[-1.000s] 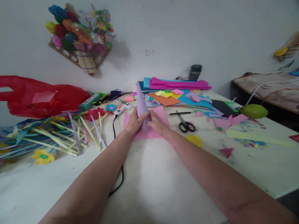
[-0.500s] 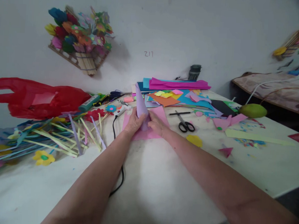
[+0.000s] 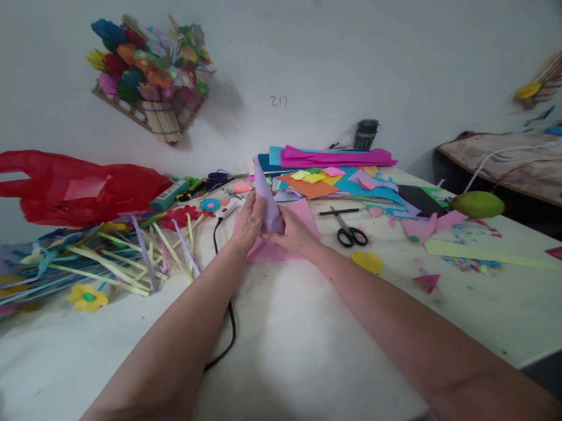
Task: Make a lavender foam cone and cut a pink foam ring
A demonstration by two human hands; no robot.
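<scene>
A lilac paper cone (image 3: pixel 268 206) stands tilted between my two hands, its narrow tip pointing up and away. My left hand (image 3: pixel 248 222) presses its left side, fingers straight and close together; the thumb is hard to make out. At the cone's lower right, my right hand (image 3: pixel 295 232) grips the paper near its wide end, thumb in front. Beneath both hands lies a pink paper sheet (image 3: pixel 304 219). A glue gun (image 3: pixel 228 208) with a black cord rests just left of my left hand. Black-handled scissors (image 3: pixel 350 235) and a black pen (image 3: pixel 340 211) lie to the right.
Paper strips (image 3: pixel 115 267) and a yellow paper flower (image 3: pixel 88 297) cover the left, before a red plastic bag (image 3: pixel 87 189). Coloured sheets (image 3: pixel 358 188) are piled at the back. A green fruit (image 3: pixel 478 204), paper scraps (image 3: pixel 426 282) and a pale strip (image 3: pixel 488 253) lie on the right.
My left hand's fingers have straightened and shifted up along the cone's side. My right hand has moved slightly down at the cone's lower edge.
</scene>
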